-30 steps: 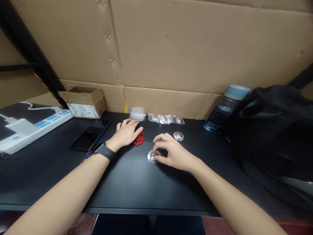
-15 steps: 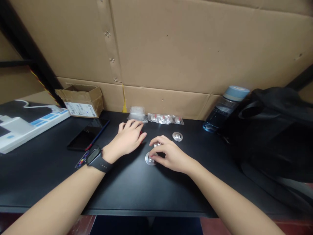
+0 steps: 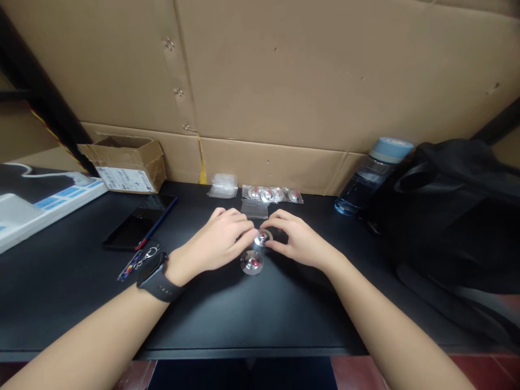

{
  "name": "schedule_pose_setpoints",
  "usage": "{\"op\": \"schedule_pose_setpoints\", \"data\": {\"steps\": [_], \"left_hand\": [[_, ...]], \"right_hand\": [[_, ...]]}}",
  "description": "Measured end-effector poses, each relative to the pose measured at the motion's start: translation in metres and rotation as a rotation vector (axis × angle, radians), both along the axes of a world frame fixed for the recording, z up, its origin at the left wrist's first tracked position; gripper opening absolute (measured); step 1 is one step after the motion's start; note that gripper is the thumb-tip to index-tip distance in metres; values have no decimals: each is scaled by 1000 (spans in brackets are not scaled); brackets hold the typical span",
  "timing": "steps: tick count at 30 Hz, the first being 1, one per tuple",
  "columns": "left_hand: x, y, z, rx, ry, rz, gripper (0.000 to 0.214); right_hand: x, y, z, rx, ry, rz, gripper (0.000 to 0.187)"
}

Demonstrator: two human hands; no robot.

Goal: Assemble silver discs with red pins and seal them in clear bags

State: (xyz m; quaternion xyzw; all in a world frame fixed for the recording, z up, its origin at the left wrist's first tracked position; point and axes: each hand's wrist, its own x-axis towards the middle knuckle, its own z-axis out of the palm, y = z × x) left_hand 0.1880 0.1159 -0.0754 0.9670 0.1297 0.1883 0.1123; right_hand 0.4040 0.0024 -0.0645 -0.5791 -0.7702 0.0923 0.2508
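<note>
Between my hands is a shiny round metal disc [image 3: 265,236] with a raised middle and a red mark. My right hand [image 3: 299,238] pinches it, index finger at its far edge and thumb at its near edge. My left hand [image 3: 227,238] is closed at its left side, thumb and finger tips against the rim. Just nearer to me, a second metal disc [image 3: 252,263] with a red mark lies on the black table. Behind my fingers lies a flat clear plastic bag [image 3: 255,209].
Bagged metal discs [image 3: 272,194] and a stack of clear bags [image 3: 223,186] lie at the back. On the left are a phone [image 3: 142,221], a keychain [image 3: 138,262], a power strip [image 3: 69,201] and a cardboard box [image 3: 125,165]. A bottle [image 3: 368,179] and black backpack [image 3: 442,216] stand right.
My right hand has let go of the near disc and moved up and right to the farther one. My left hand has moved right and closed in. The disc farther right is out of sight.
</note>
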Motion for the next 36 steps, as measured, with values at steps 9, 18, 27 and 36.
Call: {"op": "schedule_pose_setpoints", "data": {"steps": [9, 18, 27, 36], "left_hand": [[4, -20, -10, -11, 105, -218, 14], [-7, -7, -7, -17, 100, -203, 15], [-10, 3, -9, 41, 81, -170, 14], [-7, -2, -8, 78, 35, -179, 16]], "right_hand": [[-2, 4, -13, -72, -170, -44, 23], [-15, 5, -12, -56, -254, -37, 16], [-3, 4, -8, -83, -262, -60, 16], [1, 5, -4, -108, -319, -135, 17]]}}
